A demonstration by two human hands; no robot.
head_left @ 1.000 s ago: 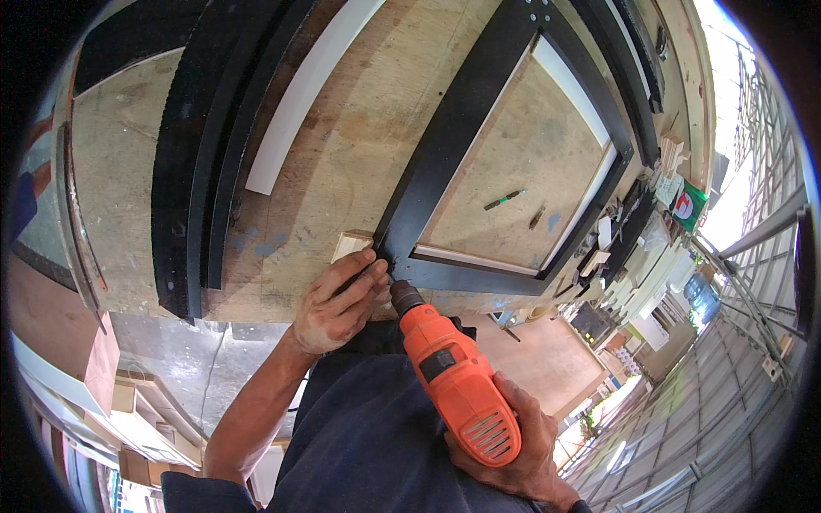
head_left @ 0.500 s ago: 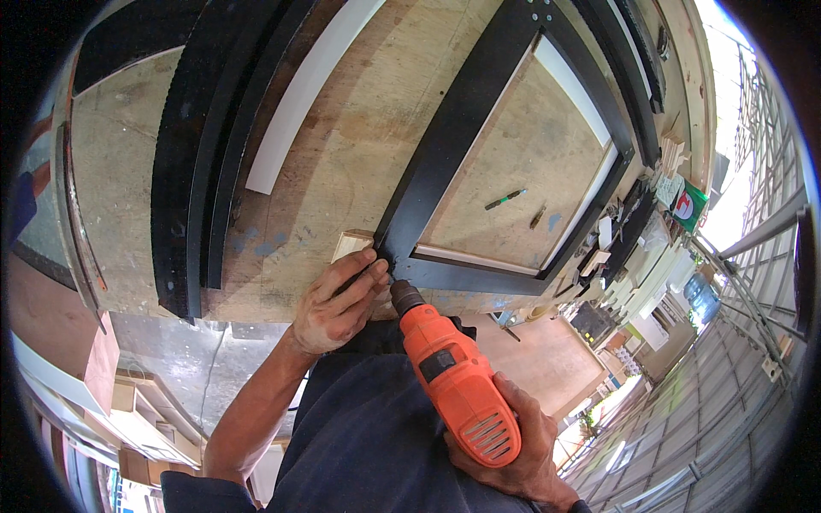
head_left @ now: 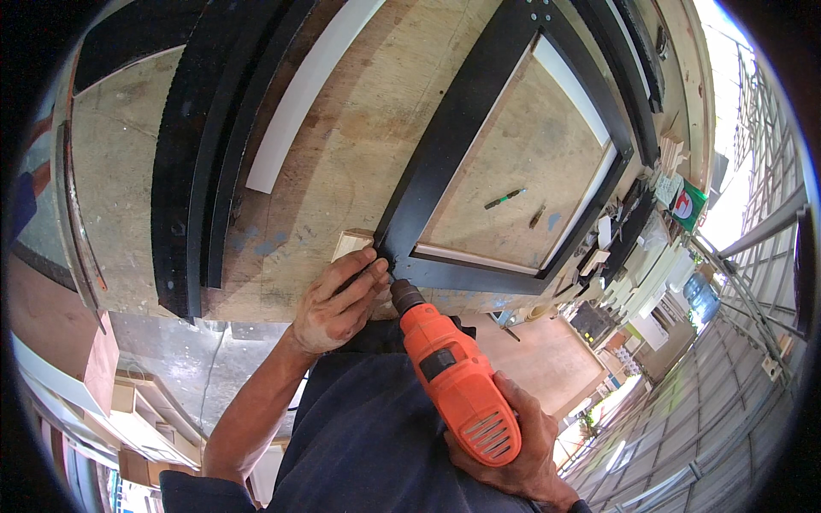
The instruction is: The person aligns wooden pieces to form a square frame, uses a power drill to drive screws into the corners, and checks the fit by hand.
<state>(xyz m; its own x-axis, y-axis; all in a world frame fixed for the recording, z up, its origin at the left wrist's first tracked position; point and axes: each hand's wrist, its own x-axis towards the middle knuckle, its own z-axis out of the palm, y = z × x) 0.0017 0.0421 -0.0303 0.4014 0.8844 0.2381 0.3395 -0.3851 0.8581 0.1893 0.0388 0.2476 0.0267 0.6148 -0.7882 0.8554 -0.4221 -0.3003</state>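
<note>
A black rectangular frame [head_left: 429,158] lies on the wooden workbench, its near-left corner at the bench's front edge. My right hand [head_left: 522,445] is wrapped round the rear of an orange power drill [head_left: 453,372]. The dark chuck [head_left: 406,295] points up and left at that corner; the bit's tip is hard to see. Just left of the chuck, my left hand [head_left: 338,303] is closed, thumb and fingers pinched together at the frame's corner. Whatever those fingers grip is hidden. Beside the fingertips sits a pale wood block [head_left: 352,243], touching or nearly touching the frame.
Long black strips [head_left: 198,171] and a white strip [head_left: 299,111] lie to the left on the bench [head_left: 359,128]. Within the frame's opening is a green-and-black bit or pen [head_left: 505,199]. Scraps and a green packet [head_left: 688,205] clutter the right; a blue water bottle [head_left: 701,295] stands beyond.
</note>
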